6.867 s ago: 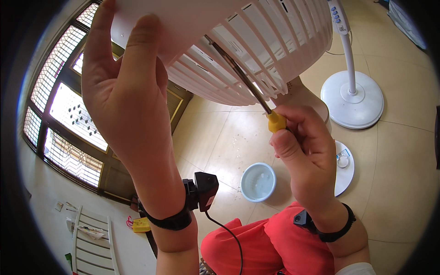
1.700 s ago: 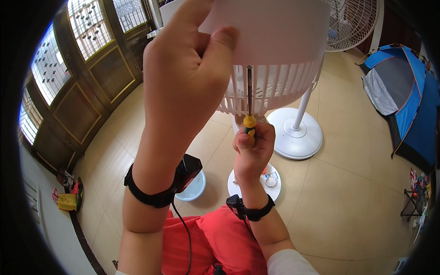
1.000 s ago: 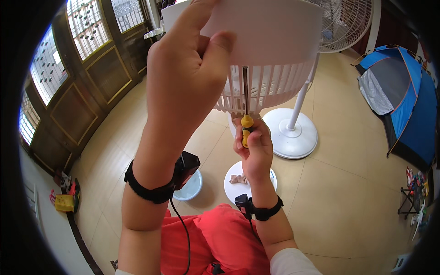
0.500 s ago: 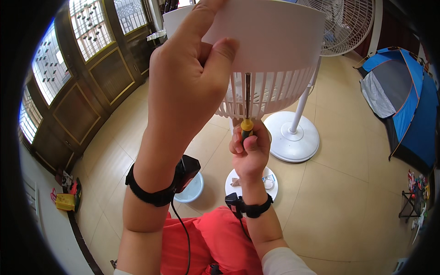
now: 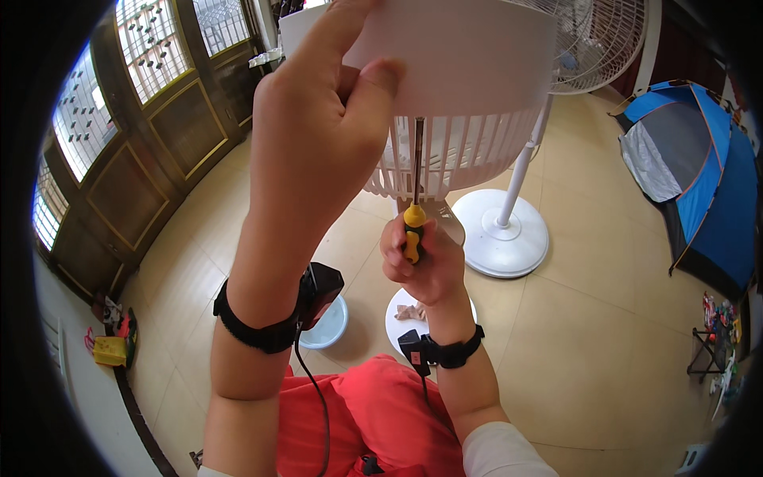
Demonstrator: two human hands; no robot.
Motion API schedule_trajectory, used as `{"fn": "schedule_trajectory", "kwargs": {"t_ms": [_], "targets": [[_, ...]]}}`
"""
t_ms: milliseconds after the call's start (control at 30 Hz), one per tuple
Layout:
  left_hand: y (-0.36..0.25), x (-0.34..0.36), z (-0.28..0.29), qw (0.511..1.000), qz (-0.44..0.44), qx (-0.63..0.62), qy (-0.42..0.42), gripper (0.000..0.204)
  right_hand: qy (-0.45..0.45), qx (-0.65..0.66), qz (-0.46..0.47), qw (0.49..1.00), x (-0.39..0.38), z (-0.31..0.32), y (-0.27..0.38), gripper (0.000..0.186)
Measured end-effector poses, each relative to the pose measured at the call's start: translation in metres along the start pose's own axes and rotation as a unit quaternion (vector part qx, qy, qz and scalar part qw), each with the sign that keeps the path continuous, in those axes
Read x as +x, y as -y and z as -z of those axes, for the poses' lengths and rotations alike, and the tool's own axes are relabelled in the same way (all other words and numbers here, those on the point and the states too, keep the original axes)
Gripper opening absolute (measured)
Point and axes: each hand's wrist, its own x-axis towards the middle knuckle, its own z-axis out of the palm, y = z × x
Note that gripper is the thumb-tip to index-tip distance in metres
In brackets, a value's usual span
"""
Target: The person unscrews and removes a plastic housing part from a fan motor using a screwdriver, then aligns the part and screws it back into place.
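My left hand (image 5: 318,135) grips the white housing (image 5: 469,56) of a fan, its fingers over the upper edge and its thumb pressed on the front. Below the smooth band is a slotted grille (image 5: 477,147). My right hand (image 5: 421,254) is closed round the yellow and dark green handle of a screwdriver (image 5: 414,222), held upright beneath the band. Its metal shaft runs up along the slats; the tip's exact contact is too small to tell.
Behind stand a wire-guard fan (image 5: 596,44) and a white pedestal base (image 5: 497,246). A white disc (image 5: 393,326) with a cloth, a blue basin (image 5: 326,334) and red fabric (image 5: 350,409) lie below. A blue tent (image 5: 707,199) is right; panelled doors (image 5: 183,135) line the left.
Compared with the earliest frame, my view has turned and the screwdriver has gone from diagonal to upright. In the last half second my right hand has shifted slightly left, still gripping it.
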Motion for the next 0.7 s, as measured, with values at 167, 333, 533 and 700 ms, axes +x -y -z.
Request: {"fn": "schedule_trajectory", "kwargs": {"t_ms": [167,333,533,700], "targets": [[-0.001,-0.003,0.002,1.0,-0.002,0.027,0.006,0.047,-0.215,-0.303,0.099,0.923,-0.013,-0.02,-0.009,0.043],[-0.006,-0.006,0.002,1.0,0.007,0.027,-0.005,0.047,-0.302,-0.566,0.367,0.674,0.001,-0.02,-0.04,0.041],[-0.005,-0.001,0.002,1.0,-0.001,0.023,0.002,0.048,-0.3,-0.4,0.39,0.773,0.009,-0.014,-0.04,0.043],[-0.004,0.001,0.003,0.999,0.009,0.012,0.036,0.047,-0.132,-0.15,0.189,0.961,-0.003,-0.005,0.0,0.041]]}}
